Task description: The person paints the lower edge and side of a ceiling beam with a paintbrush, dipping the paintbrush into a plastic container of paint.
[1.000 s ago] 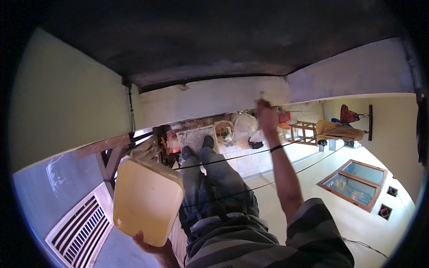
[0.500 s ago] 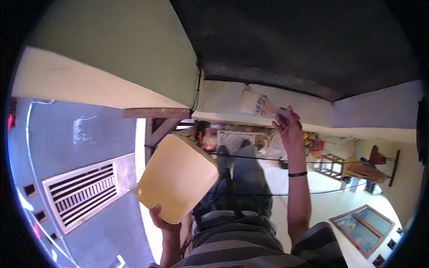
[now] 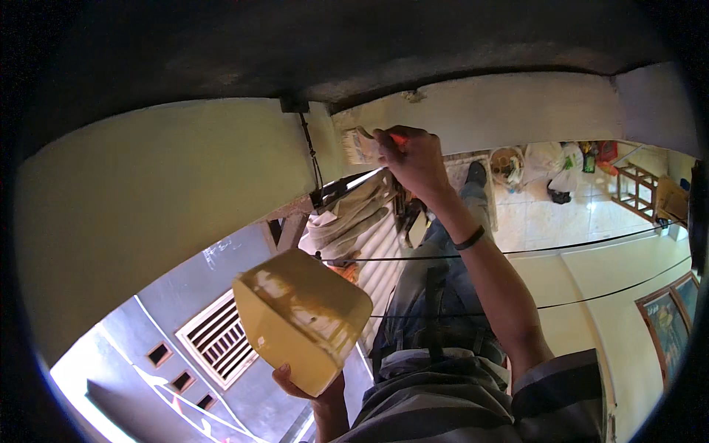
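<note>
The right grip [image 3: 417, 164] is closed around the paintbrush [image 3: 357, 146], up high under the dark ceiling [image 3: 221, 52]; the brush's pale bristles point left and lie over the face of the pale beam [image 3: 517, 109], close to the black cord [image 3: 308, 148] that hangs by the corner (I cannot tell if the bristles really touch the beam); the left grip [image 3: 303, 384] pinches the low edge of the yellow tub [image 3: 295, 325], with the thumb showing on it; the tub is tipped, has light smears on it, and is below the brush and a bit to its left; a black band [image 3: 470, 238] goes round the right wrist; past the tub there is a slatted vent [image 3: 218, 337] in a gray wall [image 3: 255, 251]; down on the tiled floor [image 3: 532, 221] are a round basket [image 3: 506, 168] and a black plastic bag [image 3: 559, 193], with a wooden frame [image 3: 636, 193] farther right.
</note>
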A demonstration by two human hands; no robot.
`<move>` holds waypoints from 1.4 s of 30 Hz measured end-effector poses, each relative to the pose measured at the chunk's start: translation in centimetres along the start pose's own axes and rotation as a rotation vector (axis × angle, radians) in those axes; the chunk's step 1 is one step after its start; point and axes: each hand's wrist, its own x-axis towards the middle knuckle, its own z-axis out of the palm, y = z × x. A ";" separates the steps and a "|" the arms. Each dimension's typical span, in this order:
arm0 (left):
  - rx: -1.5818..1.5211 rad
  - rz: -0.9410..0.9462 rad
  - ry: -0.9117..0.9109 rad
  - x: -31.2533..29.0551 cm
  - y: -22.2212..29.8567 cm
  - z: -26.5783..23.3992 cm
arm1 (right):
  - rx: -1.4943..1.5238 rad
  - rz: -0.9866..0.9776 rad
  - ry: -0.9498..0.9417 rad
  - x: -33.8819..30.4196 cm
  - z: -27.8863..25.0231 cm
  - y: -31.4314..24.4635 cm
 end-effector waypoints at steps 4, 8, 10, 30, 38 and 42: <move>-0.038 0.041 0.088 -0.5 0.4 0.7 | 0.006 -0.050 -0.013 -0.1 0.8 0.1; -0.040 0.060 0.107 -0.7 0.6 1.1 | 0.086 0.108 -0.054 -1.2 0.5 2.3; -0.041 0.062 0.121 -0.9 0.6 1.3 | 0.062 0.046 -0.051 -1.7 0.8 2.6; 0.014 0.120 -0.019 -1.8 1.3 -4.2 | 0.253 0.153 0.007 -0.5 4.2 0.3; 0.089 0.101 -0.112 -1.4 1.0 -4.8 | -0.114 -0.123 0.119 -2.1 7.9 0.9; 0.082 0.114 -0.072 -1.8 1.3 -5.3 | -0.068 -0.084 0.050 -5.8 7.2 0.7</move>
